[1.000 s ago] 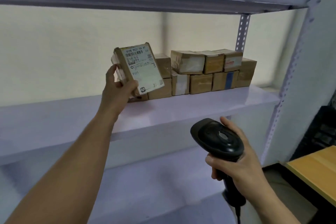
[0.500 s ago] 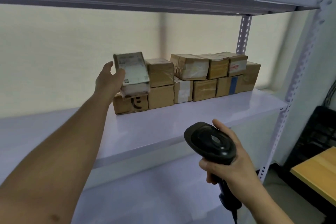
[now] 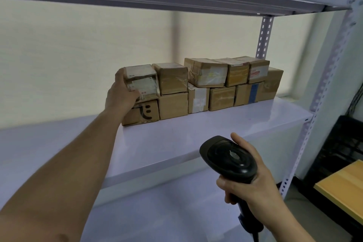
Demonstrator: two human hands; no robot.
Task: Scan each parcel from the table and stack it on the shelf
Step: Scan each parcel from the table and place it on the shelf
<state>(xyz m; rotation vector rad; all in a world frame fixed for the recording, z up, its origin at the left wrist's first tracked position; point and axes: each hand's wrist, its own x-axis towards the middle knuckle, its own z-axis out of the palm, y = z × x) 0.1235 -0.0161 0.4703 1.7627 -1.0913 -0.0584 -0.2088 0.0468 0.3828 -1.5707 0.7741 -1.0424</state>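
1. Brought parcel (image 3: pixel 140 80) down from a tilted, label-forward hold to lying flat on the smiley-face box (image 3: pixel 144 113). Now at the left end of the top row on the shelf (image 3: pixel 196 133).
2. Gripping it with the left hand (image 3: pixel 119 96): fingers round its left side, thumb across the lower front edge. Not let go yet.
3. Lies right at the left hand, so that one is nearer by far. Up and to the left of the right hand (image 3: pixel 253 180), well apart from it. Seems to run long axis front to back into the shelf, short face outward; hard to confirm from this angle.
4. Looks like brown card under glossy clear tape. White label on top, smaller white label with red print on front. Flush against neighbour box (image 3: pixel 172 77) on its right.
5. Holding black scanner (image 3: pixel 228 158) in the right hand, fingers curled round the handle. Head aimed roughly at the shelf, low in front of it.
6. Placing step nearly done, by the look of it. Next calls for opening the left hand and backing away without dragging the parcel off the box below.
7. Only a corner of the bench (image 3: pixel 343 184) showing at lower right; no parcels visible on it.
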